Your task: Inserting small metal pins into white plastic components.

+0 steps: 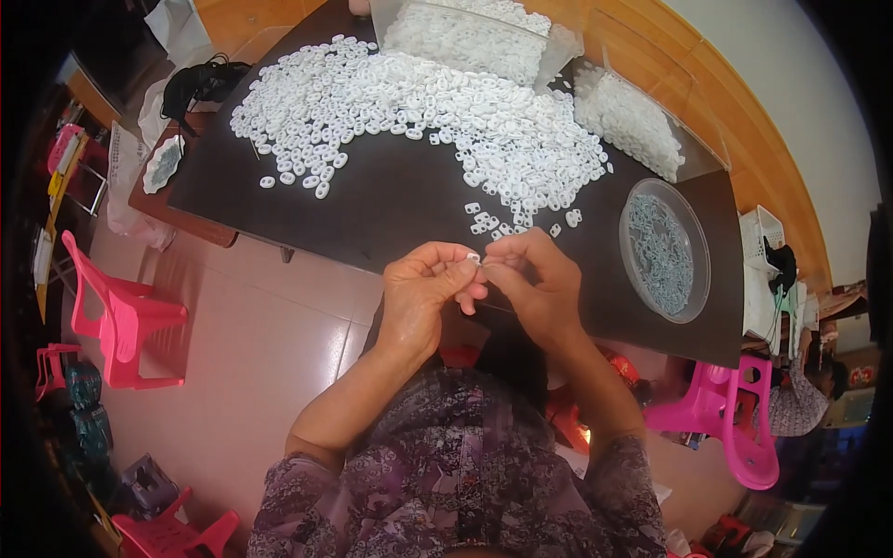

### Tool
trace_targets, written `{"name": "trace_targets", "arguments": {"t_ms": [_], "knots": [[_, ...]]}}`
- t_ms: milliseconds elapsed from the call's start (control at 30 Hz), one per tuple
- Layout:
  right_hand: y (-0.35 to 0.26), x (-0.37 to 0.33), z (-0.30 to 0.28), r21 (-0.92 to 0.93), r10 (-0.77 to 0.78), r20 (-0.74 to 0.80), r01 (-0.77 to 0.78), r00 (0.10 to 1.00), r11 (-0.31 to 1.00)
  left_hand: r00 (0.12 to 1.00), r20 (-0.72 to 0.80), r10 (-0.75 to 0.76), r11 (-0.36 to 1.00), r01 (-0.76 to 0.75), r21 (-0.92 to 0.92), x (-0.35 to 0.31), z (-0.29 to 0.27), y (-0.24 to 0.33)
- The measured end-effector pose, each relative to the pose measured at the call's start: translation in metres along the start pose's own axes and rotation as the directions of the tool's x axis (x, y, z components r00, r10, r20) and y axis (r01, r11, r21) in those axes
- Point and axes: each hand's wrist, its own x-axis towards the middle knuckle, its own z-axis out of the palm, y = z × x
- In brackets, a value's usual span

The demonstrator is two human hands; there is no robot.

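In front of my body, at the table's near edge, my two hands meet. My left hand (419, 288) is closed, pinching a small white plastic piece (474, 259) between thumb and finger. Right beside it, the thumb and fingers of my right hand (538, 279) are pressed together against the piece's edge; whatever they hold is too small to make out. Beyond the hands a wide heap of white oval pieces with holes (409, 93) spreads over the dark table (372, 200). A few squarer white pieces (486, 221) lie just past my fingers.
A round clear tub (704, 279) of small blue-grey parts (662, 251) stands at the right. Clear bins of white pieces (465, 42) (628, 116) line the table's back. A small white dish (166, 164) sits at left. Pink plastic chairs (130, 321) (726, 409) flank the table.
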Motion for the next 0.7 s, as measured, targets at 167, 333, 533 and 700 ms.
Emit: {"name": "trace_targets", "arguments": {"t_ms": [167,333,533,700], "knots": [[0.001,-0.001,0.004,-0.032,-0.024,-0.032,0.023,0.999,0.999,0.999,-0.018,0.048,0.999,-0.047,0.012,-0.001,0.000,-0.004],[0.000,-0.003,0.010,-0.009,-0.049,-0.073,0.049,0.996,0.999,0.991,-0.047,0.122,0.992,-0.123,-0.014,-0.005,0.004,-0.009],[0.002,-0.006,0.012,0.181,0.010,-0.094,0.007,0.995,0.983,0.990,-0.066,0.128,0.990,-0.131,-0.048,-0.007,0.006,-0.006],[0.005,-0.006,0.014,0.161,0.009,-0.075,0.003,0.997,0.987,0.985,-0.063,0.161,0.986,-0.163,-0.021,-0.008,0.003,-0.008]]}}
